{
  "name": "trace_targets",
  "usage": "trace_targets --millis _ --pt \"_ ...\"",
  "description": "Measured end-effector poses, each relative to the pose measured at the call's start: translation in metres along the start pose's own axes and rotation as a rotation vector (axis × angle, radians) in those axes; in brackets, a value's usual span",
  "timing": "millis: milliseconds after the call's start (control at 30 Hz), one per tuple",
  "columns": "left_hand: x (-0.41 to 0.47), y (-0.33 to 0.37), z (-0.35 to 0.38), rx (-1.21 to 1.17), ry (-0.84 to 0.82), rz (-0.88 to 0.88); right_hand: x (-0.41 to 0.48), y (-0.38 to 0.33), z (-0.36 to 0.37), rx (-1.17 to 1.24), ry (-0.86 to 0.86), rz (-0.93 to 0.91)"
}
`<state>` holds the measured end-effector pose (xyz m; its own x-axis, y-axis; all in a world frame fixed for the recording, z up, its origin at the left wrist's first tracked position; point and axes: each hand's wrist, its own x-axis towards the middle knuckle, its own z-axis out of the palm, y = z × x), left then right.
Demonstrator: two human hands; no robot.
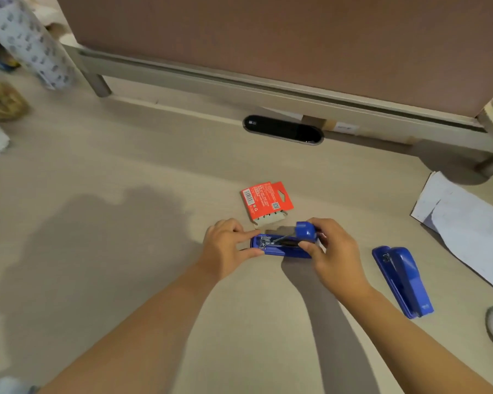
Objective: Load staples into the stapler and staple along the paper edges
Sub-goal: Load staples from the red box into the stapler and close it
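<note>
Lower centre of frame: an open blue stapler (285, 253) lies flat on the pale wood-grain desk (125, 155), its long axis running left to right.
- Its top cover (306, 231) is hinged up at the right end.
- The staple channel is exposed, with bright metal parts visible at the left end. Whether staples sit in the channel cannot be told.

Left hand (225, 245): the left end of the stapler is pinched between thumb on the near side and index finger on the far side. The other fingers are curled in.

Right hand (336, 251): the right end is gripped. The thumb tip is pressed on the near edge of the base and the fingers are curled behind the raised cover.

Just above the stapler in the frame, a red staple box (266, 204) lies flat, barcode side up. Its open end is turned toward the hands and pale inner card shows there.

Right of centre, well apart from the hands, a second blue stapler (402, 280) is seen closed and lying at a diagonal.

Right edge: white paper sheets (467, 223) are stacked loosely and partly cut off by the frame.

Upper centre: a black oval cable grommet (282, 129) is set in the desk below a brown partition panel (268, 32).

Upper left: a patterned roll (32, 41) and a jar (0, 95), both blurred.
</note>
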<state>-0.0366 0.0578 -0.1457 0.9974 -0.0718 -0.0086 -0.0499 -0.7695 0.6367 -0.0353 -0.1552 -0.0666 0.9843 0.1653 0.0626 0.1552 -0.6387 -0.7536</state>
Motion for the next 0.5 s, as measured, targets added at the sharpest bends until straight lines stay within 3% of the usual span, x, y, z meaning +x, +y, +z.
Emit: trace_targets --millis 100,300,433,500 --pt "0.002 0.000 -0.005 0.092 -0.074 -0.008 -0.010 0.006 -0.018 0.076 0.016 0.067" --pt "0.002 -0.002 -0.013 0.179 -0.104 0.001 -0.017 0.030 -0.053 -0.032 0.022 0.128" --pt "-0.003 -0.013 -0.017 0.158 -0.017 0.023 -0.014 0.055 -0.060 -0.274 -0.223 0.179" --pt "-0.004 -0.015 -0.019 0.143 0.002 0.010 -0.009 0.067 -0.049 -0.383 -0.268 0.134"
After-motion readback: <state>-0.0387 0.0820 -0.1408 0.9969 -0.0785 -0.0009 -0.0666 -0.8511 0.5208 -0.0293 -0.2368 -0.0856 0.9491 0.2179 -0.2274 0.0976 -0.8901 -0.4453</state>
